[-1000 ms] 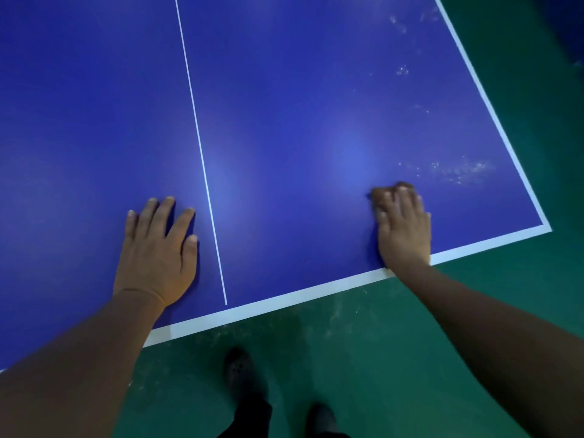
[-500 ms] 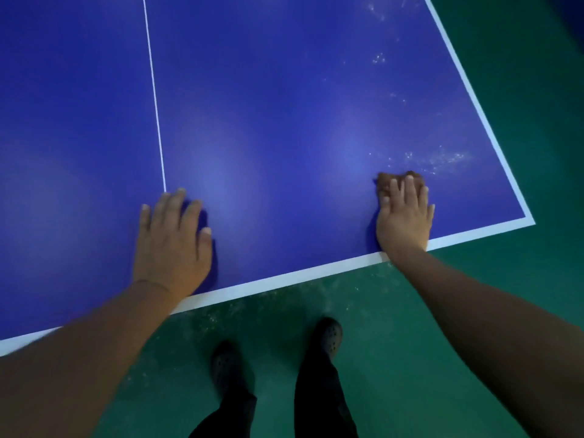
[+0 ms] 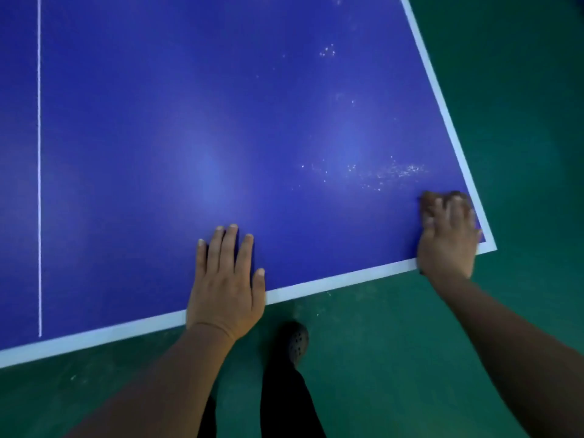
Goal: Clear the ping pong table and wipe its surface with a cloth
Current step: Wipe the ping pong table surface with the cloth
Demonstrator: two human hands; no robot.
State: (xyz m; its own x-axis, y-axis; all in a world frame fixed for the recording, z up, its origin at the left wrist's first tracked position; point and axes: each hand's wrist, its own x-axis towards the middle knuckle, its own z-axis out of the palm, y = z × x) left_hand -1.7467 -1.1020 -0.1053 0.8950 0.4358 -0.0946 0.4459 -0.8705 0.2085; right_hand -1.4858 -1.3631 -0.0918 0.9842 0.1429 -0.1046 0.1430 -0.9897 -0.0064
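Note:
The blue ping pong table [image 3: 221, 121] fills the upper view, with a white border and a thin white centre line at the left. My right hand [image 3: 447, 238] presses flat on a small dark brownish cloth [image 3: 431, 199] near the table's near right corner; only the cloth's far edge shows past the fingertips. My left hand [image 3: 226, 279] lies flat on the table by the near edge, fingers spread, holding nothing. White specks and smears [image 3: 388, 173] dot the surface just beyond the cloth.
Green floor [image 3: 521, 90] surrounds the table at the right and below. My dark-trousered leg and a perforated shoe [image 3: 297, 343] stand close under the near edge. More faint specks [image 3: 327, 52] lie farther up the right side.
Both hands have slid to the right along the near edge. The right hand with the cloth has reached the table's corner, and I have stepped sideways.

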